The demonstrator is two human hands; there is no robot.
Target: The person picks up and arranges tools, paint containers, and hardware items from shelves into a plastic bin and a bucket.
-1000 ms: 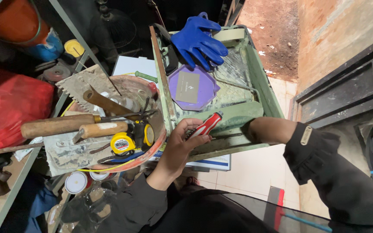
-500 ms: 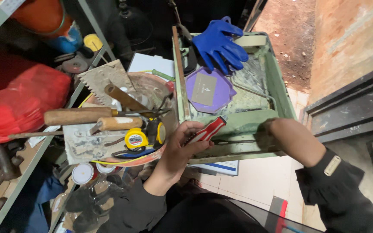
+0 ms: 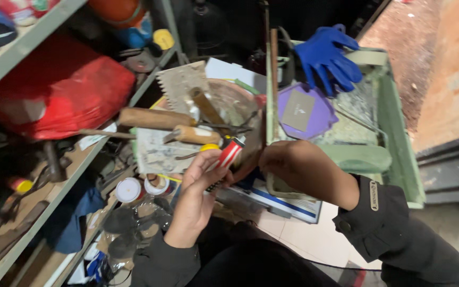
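While the left hand (image 3: 200, 186) stays curled around the red-and-white handled screwdriver (image 3: 225, 158), it has carried the tool off the green paint tray (image 3: 394, 122) and over the rim of the tool bucket (image 3: 251, 154). Its fingers are wrapped tight on the handle. The right hand (image 3: 288, 165) has shifted to the tray's near corner, closed on its edge. A blue glove (image 3: 328, 56) lies on the tray's far end.
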